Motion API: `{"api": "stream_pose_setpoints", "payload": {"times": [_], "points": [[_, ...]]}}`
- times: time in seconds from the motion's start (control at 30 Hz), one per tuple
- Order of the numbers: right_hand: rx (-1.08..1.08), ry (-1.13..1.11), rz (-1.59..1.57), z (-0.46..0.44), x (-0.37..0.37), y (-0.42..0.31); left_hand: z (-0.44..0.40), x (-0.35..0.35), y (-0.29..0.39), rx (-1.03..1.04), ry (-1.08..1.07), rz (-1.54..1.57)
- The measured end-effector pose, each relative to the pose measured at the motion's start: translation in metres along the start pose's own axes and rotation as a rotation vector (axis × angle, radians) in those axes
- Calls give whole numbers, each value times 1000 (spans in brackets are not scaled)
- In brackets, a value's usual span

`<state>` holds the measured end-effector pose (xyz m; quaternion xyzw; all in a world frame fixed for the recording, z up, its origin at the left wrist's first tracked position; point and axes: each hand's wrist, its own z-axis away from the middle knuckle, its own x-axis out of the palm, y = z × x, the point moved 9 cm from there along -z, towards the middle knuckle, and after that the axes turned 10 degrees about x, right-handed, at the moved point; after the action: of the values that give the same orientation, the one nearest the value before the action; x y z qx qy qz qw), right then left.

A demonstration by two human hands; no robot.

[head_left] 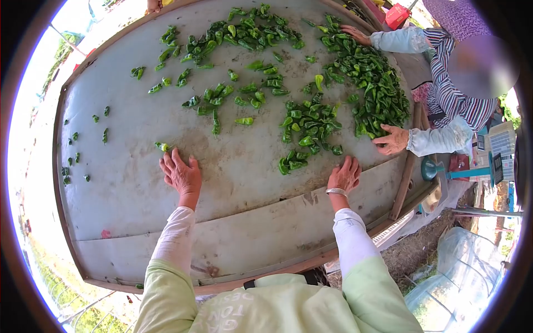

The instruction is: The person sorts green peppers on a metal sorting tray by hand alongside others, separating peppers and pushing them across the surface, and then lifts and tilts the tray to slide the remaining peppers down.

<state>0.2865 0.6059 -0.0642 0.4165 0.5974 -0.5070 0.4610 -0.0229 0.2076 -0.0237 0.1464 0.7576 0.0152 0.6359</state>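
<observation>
My left hand (181, 175) is over the metal table top (239, 183), fingers apart. A single green pepper (161, 146) lies just beyond its fingertips; whether they touch it I cannot tell. To the right, my right hand (343, 176), with a bracelet at the wrist, rests on the table with its fingers stretched forward and nothing seen in them. Its closest peppers are a small cluster (293, 161) to the left and a larger group (312, 125) above it. More green peppers (214, 95) are scattered across the middle of the table.
A co-worker at the right has one hand (392, 140) and another hand (356, 35) around a big pepper heap (375, 83). Another long pile (244, 34) lies at the far side. Small peppers (105, 135) dot the left end. A wooden rim (58, 166) borders the table.
</observation>
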Motion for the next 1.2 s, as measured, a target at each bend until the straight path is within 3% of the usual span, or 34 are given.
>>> {"api": "stream_pose_setpoints", "payload": {"times": [0.23,0.43,0.6,0.67,0.73,0.8,0.93,1.0,1.07,1.2], "points": [[1,-34,-39,3,4,2,-6,3,-3,63,20,-16],[2,-27,-38,1,3,3,-80,15,74,180,48,209],[29,-62,7,2,4,3,-115,35,154,106,-60,315],[29,-62,9,2,4,3,-108,44,205,305,-25,408],[26,-60,10,2,4,4,-79,44,257,445,-213,772],[9,-64,-7,1,4,1,-42,43,288,575,-277,914],[6,-70,2,1,4,2,-26,14,268,618,-247,834],[27,-83,20,1,3,1,-44,-4,215,649,72,572],[21,-84,21,1,4,1,-69,-14,155,572,218,404],[29,-77,19,1,3,1,-118,-21,30,204,304,182]]}}
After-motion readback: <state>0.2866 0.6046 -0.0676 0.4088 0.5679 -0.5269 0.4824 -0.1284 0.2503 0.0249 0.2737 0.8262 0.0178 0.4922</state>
